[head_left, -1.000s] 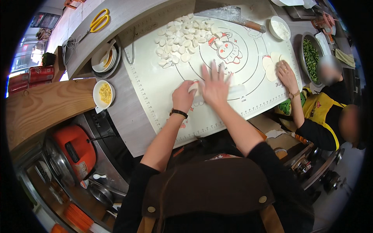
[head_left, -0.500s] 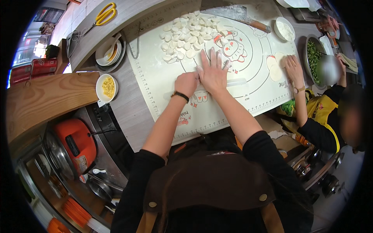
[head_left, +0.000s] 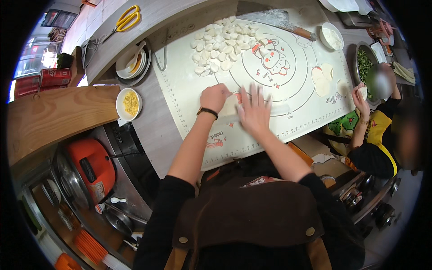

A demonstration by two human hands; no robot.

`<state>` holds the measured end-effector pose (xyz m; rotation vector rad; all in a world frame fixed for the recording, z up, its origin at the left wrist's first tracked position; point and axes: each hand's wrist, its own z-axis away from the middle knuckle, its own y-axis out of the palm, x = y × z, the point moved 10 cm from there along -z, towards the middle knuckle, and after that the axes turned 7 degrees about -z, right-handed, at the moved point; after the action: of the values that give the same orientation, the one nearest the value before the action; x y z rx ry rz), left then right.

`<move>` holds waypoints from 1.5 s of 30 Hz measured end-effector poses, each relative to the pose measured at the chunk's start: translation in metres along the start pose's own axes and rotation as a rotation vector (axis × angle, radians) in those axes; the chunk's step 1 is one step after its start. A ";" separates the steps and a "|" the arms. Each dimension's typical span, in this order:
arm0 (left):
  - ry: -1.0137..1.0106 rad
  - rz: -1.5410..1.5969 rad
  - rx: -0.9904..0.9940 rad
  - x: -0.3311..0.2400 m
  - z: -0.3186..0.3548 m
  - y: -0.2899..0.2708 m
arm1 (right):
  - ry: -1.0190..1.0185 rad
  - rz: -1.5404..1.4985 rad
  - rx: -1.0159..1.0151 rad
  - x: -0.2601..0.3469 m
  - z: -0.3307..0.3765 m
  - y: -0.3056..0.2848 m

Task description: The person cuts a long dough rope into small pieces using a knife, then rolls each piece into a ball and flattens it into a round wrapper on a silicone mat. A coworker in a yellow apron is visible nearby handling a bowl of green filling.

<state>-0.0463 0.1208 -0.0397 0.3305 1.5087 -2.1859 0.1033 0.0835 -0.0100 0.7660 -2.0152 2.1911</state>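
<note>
My left hand [head_left: 213, 98] is closed over the white printed mat [head_left: 184, 85], its fingertips pinched beside my right hand; what they hold is hidden. Slightly blurred, my right hand [head_left: 255, 110] lies flat with fingers stretched over a pale, see-through rolling pin [head_left: 282, 109]. Only the pin's right end shows clearly. Beyond my hands, many small flattened dough pieces [head_left: 220, 47] are gathered on the mat. Round dough wrappers [head_left: 321, 85] lie to the right.
A co-worker's hand [head_left: 361, 105] at right holds a wrapper near a bowl of chopped greens [head_left: 363, 63]. A wide-bladed knife [head_left: 301, 32] lies at the mat's far edge by a flour bowl [head_left: 332, 38]. Left are a cup of yellow filling [head_left: 130, 103], stacked bowls [head_left: 140, 67] and yellow-handled scissors [head_left: 128, 19].
My right hand has drawn back toward me over the rolling pin. My left hand stays closed in nearly the same place. The co-worker's hand has lifted a wrapper off the mat.
</note>
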 end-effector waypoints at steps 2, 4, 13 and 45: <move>-0.129 0.178 -0.106 0.024 0.016 0.000 | 0.013 0.092 0.086 0.001 0.023 0.000; -0.214 0.314 -0.201 0.037 0.040 0.003 | 0.028 0.107 0.087 0.001 0.017 -0.001; -0.114 0.603 0.068 0.043 0.020 0.032 | -0.163 -0.167 0.044 0.014 0.026 -0.007; 0.176 0.221 -0.320 -0.155 -0.154 -0.064 | -0.251 -0.253 0.175 -0.123 0.050 -0.052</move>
<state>0.0468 0.3185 0.0246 0.5629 1.7907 -1.7505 0.2458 0.0777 -0.0103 1.2983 -1.7174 2.2354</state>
